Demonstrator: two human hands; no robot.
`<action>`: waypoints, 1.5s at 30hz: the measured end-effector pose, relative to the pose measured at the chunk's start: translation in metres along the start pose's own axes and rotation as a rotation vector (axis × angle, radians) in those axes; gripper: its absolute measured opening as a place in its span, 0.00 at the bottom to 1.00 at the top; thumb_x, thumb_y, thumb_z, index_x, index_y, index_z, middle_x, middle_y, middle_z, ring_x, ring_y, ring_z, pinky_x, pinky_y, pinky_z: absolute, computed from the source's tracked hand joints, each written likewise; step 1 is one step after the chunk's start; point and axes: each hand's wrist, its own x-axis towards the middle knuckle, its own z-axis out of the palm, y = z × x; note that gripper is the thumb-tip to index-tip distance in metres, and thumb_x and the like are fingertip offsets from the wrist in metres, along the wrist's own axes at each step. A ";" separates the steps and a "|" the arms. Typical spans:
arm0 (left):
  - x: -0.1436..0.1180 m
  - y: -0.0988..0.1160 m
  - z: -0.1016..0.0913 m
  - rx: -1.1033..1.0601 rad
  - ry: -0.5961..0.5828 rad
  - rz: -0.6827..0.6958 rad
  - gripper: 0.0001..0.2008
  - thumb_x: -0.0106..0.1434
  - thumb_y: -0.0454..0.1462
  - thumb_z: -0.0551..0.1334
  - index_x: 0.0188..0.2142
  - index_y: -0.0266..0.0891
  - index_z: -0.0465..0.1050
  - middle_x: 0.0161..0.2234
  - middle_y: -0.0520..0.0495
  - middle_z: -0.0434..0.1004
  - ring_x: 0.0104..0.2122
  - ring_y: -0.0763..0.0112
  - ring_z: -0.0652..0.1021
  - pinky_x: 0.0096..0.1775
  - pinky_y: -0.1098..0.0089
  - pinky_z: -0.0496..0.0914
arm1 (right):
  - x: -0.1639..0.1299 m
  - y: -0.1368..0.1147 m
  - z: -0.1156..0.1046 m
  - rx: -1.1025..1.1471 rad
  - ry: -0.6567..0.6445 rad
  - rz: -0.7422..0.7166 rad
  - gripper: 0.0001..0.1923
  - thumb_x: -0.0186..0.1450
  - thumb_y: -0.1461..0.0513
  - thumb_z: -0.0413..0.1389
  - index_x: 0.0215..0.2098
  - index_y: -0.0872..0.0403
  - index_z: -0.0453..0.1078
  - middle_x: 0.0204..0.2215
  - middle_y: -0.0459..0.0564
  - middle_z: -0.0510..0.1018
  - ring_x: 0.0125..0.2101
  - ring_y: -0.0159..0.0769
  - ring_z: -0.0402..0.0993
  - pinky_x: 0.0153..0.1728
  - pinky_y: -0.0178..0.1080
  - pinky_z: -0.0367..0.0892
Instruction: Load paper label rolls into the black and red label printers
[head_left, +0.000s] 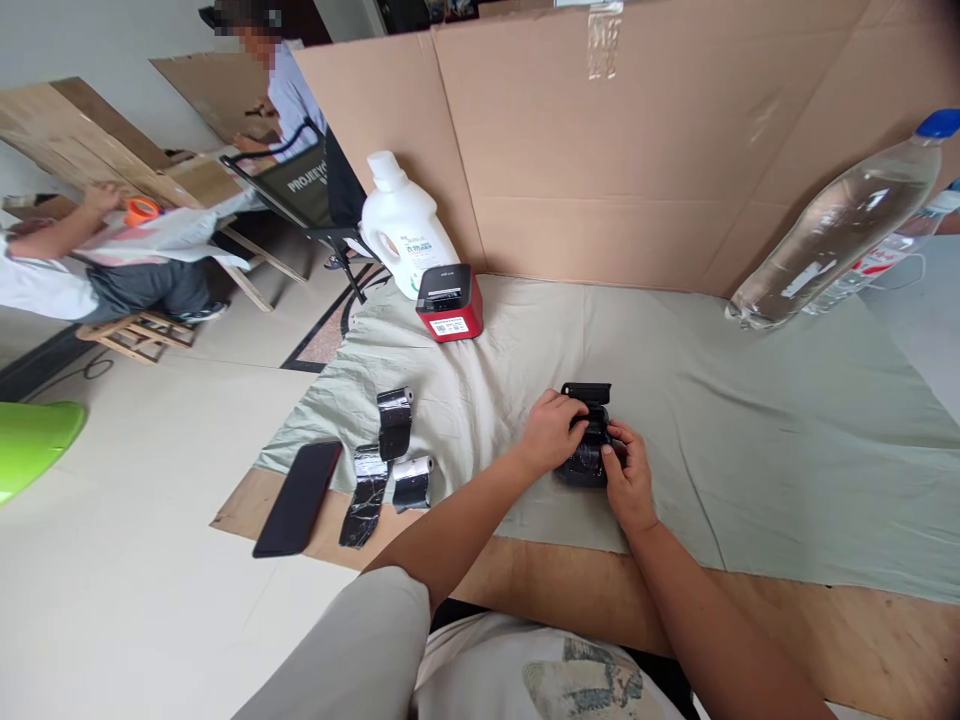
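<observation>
A small black device with a raised lid (587,392), which looks like a portable printer, lies on the cloth between my hands. My left hand (553,432) reaches in from the left, its fingers curled and pressed at the opening under the lid; what they pinch is hidden. Gripping the device's right side is my right hand (630,478), thumb on top and fingers at the edge. Shiny black material (585,460) shows on the near part of the device. Left of my hands lie paper rolls with black wrapping: one upper (394,425), one lower left (365,498), one lower right (412,484).
A red and black box-shaped printer (451,303) stands before a white detergent bottle (409,225). A phone (298,500) lies at the left edge. Cardboard (600,160) walls the back; large bottles (840,225) lean at right. Two people work at far left, near a chair (296,185).
</observation>
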 end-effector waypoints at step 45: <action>-0.114 -0.115 -0.184 0.463 -0.278 -0.605 0.14 0.60 0.31 0.53 0.42 0.41 0.73 0.43 0.46 0.78 0.45 0.63 0.77 0.47 0.66 0.70 | 0.002 0.002 -0.002 0.076 0.042 0.151 0.20 0.65 0.50 0.52 0.49 0.53 0.67 0.50 0.56 0.73 0.51 0.44 0.69 0.54 0.53 0.63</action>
